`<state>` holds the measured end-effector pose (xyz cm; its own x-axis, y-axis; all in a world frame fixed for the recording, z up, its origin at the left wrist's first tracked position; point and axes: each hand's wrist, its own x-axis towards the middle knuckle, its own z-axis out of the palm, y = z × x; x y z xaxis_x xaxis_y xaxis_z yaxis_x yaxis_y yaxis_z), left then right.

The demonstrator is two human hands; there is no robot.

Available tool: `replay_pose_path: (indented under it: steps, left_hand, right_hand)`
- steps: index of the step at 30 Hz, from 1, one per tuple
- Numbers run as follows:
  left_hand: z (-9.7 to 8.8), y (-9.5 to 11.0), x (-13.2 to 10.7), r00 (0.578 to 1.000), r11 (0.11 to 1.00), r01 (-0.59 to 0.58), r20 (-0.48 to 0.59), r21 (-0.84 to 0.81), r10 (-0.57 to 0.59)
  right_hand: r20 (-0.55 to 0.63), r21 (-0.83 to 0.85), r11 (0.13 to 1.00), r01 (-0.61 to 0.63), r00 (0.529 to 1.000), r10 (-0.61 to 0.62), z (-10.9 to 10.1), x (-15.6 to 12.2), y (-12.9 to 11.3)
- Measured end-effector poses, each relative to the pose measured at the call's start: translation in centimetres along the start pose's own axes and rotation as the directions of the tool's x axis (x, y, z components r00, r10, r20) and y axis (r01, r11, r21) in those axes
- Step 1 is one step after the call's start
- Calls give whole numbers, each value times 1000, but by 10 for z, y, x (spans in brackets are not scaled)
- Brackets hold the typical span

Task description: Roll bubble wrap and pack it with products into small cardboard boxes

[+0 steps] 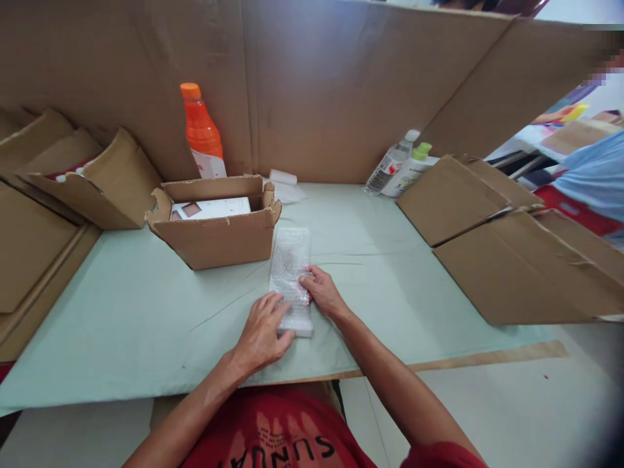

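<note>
A long strip of clear bubble wrap (290, 257) lies on the table in front of me, with a thin white edge showing at its near end; what is inside I cannot make out. My left hand (263, 328) rests over the near left side of the wrap, fingers apart and thumb stretched to the right. With thumb and fingers closed, my right hand (324, 290) pinches the wrap's right edge about midway along. Just beyond and to the left stands an open cardboard box (219, 240) holding a white printed box (219, 208).
An orange bottle (202, 133) stands behind the box, beside a white roll (283, 177). At the back right lean a clear bottle (392, 162) and a white green-capped bottle (408, 170). Cardboard boxes flank the left (121, 182) and right (517, 266). A co-worker's blue sleeve (597, 172) shows far right.
</note>
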<state>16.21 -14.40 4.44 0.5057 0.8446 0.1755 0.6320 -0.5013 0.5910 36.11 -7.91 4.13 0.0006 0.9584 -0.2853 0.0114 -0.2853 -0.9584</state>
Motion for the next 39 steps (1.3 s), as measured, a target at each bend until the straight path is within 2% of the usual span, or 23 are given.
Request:
replay_pose_path:
  steps: [7,10,12,14,16,18,20,22,23,24,25,26,27,29,31,32,34,37,39]
  left_hand:
    - [8,21,-45,987,978,-105,142,179,80]
    - [5,21,-59,982,975,-135,153,178,108]
    - [3,19,-66,984,977,-138,132,163,117]
    - [4,16,-70,989,979,-131,94,154,118]
    - [5,15,-73,991,981,-129,55,143,123]
    - [6,15,-75,990,982,-141,22,129,139]
    - [5,18,-77,987,980,-160,-2,117,162]
    - [3,20,-79,985,980,-170,-22,107,173]
    - [2,21,-81,984,980,-170,-28,99,173]
    - [1,21,-83,985,982,-166,-30,90,169]
    - [0,22,-85,986,984,-161,-33,81,164]
    - [-1,22,-88,987,985,-156,-34,74,159]
    - [-1,22,-89,987,986,-151,-34,67,154]
    - [-3,22,-92,990,989,-140,-28,55,141]
    - [-7,23,-90,991,991,-131,0,36,131]
    - [-11,23,-87,992,992,-121,32,24,121]
    - [-21,24,-77,988,996,-91,128,6,90]
    - [-39,22,-50,965,999,-37,261,17,32]
    - [-48,16,-27,957,999,-17,290,46,3]
  right_hand:
    - [-51,-93,992,82,995,-87,4,4,5]
    - [-62,-148,986,74,994,-84,2,2,3]
    - [-79,-201,978,64,994,-81,-9,-5,-4]
    - [-123,-374,923,92,981,-148,-25,-18,-14]
    - [-119,-622,767,157,949,-291,-39,-36,-24]
    - [29,-788,547,282,905,-425,-39,-56,-27]
    - [305,-787,369,495,831,-464,-25,-70,-20]
    - [601,-667,229,709,693,-397,-5,-72,-9]
    - [701,-601,186,777,625,-343,4,-68,-3]
    - [759,-560,157,814,580,-297,10,-59,1]
    - [777,-553,140,821,569,-269,13,-47,2]
    - [760,-582,130,803,594,-265,13,-31,2]
    - [713,-637,126,761,643,-279,9,-15,-1]
    - [572,-757,138,638,750,-331,-4,17,-10]
    - [398,-845,186,502,822,-408,-19,36,-19]
    - [324,-859,230,457,833,-448,-26,38,-23]
    - [255,-815,343,468,820,-512,-34,26,-24]
    - [250,-643,495,585,771,-586,-37,-18,-14]
    - [168,-564,569,598,758,-630,-36,-51,-4]
